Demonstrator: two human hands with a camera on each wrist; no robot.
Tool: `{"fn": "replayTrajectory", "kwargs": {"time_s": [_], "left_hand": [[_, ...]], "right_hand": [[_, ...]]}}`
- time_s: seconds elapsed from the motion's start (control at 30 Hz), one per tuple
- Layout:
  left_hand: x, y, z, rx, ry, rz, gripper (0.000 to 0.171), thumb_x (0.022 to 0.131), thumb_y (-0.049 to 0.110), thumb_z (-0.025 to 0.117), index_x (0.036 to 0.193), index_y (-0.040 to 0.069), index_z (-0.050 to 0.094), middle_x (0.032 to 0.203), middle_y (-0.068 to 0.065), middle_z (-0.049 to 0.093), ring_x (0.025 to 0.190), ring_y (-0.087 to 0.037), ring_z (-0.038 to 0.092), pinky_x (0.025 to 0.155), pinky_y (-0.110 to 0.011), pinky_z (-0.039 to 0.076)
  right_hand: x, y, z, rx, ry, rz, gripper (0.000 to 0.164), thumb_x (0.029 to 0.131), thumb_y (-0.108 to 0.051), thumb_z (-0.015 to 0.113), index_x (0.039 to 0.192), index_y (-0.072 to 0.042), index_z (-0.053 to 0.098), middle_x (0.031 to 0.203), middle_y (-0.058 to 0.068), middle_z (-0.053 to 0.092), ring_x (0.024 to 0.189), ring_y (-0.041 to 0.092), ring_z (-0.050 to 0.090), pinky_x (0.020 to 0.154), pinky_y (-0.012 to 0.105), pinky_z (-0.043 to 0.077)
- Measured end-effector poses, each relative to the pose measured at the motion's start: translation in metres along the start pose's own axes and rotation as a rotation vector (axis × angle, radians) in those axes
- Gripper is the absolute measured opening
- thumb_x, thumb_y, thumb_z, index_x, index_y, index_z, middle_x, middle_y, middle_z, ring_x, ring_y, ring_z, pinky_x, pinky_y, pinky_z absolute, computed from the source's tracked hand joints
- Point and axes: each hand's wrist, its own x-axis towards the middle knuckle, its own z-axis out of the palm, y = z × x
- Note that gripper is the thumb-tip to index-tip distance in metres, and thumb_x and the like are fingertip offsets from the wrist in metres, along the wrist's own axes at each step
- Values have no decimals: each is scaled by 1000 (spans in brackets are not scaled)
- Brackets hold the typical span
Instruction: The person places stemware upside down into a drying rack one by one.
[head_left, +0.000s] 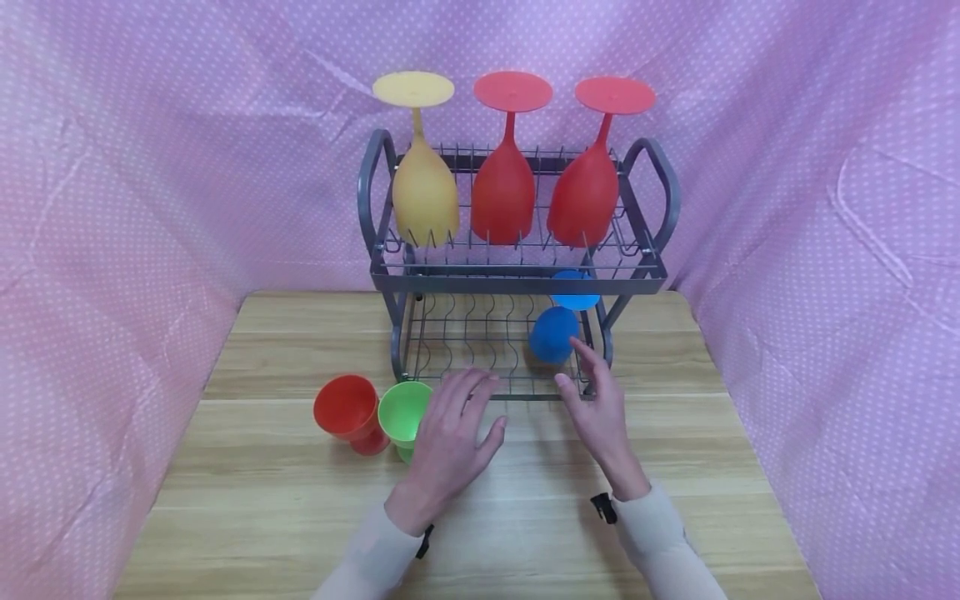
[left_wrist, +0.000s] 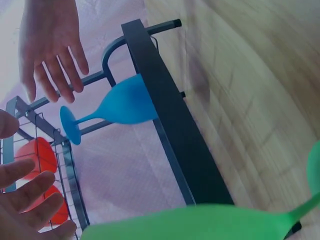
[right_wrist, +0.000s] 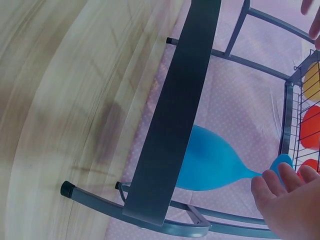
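Note:
A blue goblet (head_left: 553,335) stands upside down on the lower tier of the dish rack (head_left: 517,285), at its right end. My right hand (head_left: 600,412) is just in front of it, fingers spread and gripping nothing. In the right wrist view its fingertips overlap the goblet's stem; whether they touch I cannot tell. My left hand (head_left: 453,437) hovers near the rack's front edge with loosely extended fingers, holding nothing. Partly behind that hand, a green goblet (head_left: 401,410) stands upright on the table. A red goblet (head_left: 347,407) stands to its left.
On the upper tier, one yellow goblet (head_left: 426,192) and two red goblets (head_left: 503,196) rest upside down. The wooden table (head_left: 292,517) carries the rack near its back edge. Pink dotted cloth (head_left: 135,208) hangs behind and at both sides.

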Motion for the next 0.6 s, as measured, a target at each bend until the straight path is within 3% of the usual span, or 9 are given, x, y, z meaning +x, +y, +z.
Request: {"fn": "replayTrajectory", "kwargs": {"time_s": [0.2,0.43,0.6], "left_hand": [[-2,-8,-15,40,-44,-32,55,87,28,77,133,2,63,139,-16,61,135,-39,53,111,-62,42],[-6,-23,-29,111,-98,-79,63,85,36,78,138,6,61,145,-20,56,137,-45,49,110,-70,38],[-10,-35,-38,159,-172,-106,67,86,41,77,142,9,59,150,-19,52,140,-46,45,111,-71,36]], "right_hand": [[-5,-3,2,13,-25,22,52,100,-14,66,150,-12,51,157,5,50,147,26,42,119,48,36],[-12,-4,4,11,-45,14,54,101,-17,66,152,-13,49,157,3,50,147,25,42,117,24,35],[-15,-6,4,15,-72,13,55,100,-17,66,153,-13,49,156,3,50,147,26,43,114,19,33]]}}
